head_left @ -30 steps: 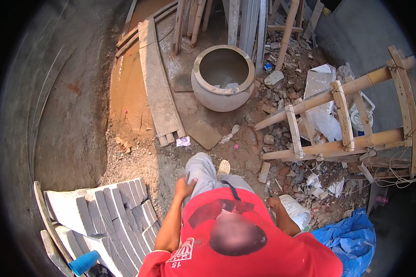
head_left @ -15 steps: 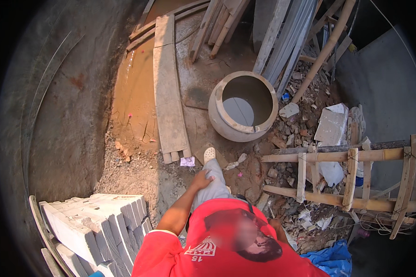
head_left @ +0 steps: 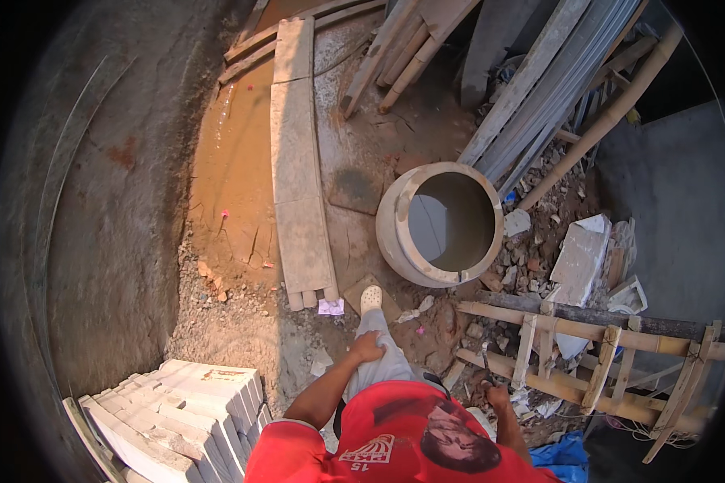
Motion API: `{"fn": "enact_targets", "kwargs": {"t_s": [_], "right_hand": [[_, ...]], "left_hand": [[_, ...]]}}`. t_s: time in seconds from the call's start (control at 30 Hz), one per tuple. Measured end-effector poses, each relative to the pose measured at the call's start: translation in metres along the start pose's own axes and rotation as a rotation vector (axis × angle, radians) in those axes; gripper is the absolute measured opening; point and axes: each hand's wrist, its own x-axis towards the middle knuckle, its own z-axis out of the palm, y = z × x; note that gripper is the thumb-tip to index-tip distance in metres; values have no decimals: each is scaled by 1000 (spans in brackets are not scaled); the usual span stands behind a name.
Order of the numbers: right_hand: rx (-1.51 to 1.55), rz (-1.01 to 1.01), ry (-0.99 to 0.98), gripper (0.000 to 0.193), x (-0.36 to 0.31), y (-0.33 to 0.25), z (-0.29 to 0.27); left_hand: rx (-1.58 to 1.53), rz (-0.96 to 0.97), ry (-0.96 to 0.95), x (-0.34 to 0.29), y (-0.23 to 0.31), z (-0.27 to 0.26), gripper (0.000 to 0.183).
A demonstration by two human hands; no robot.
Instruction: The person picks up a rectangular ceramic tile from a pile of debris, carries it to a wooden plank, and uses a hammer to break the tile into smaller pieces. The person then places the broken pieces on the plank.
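Observation:
My left hand [head_left: 366, 347] rests on the grey trouser leg [head_left: 383, 364] at the knee, holding nothing that I can see. The fingers lie along the cloth. My right hand [head_left: 498, 395] is at my right side, closed around a slim tool [head_left: 485, 355] with a thin, pale upper end; its kind is too small to tell. One foot in a cream clog [head_left: 370, 299] points forward. Ahead and to the right of it stands a round concrete jar [head_left: 395, 221] with a thick rim and greyish water inside.
A plank walkway [head_left: 298, 177] crosses orange muddy water [head_left: 234, 169] on the left. White blocks [head_left: 181, 410] are stacked at the lower left. On the right, a bamboo ladder [head_left: 564, 326] lies over rubble. Boards and metal lengths [head_left: 552, 88] lean behind the jar. Blue tarpaulin [head_left: 562, 459] lies at the lower right.
The jar and ladder sit lower and farther right in the picture as the view shifts. My right hand, mostly hidden before, now shows with the slim tool. My left hand stays on the leg.

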Motion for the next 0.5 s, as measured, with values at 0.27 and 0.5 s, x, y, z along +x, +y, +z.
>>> {"fn": "enact_targets", "kwargs": {"t_s": [0.27,0.5], "right_hand": [[-208,40,-4,26,-4,-7,-23],[-426,-174,-188,26,-7,20,-47]], "left_hand": [[-58,-150,-89,3,5,5,85],[-49,-131,-41,2,-2,10,85]]}}
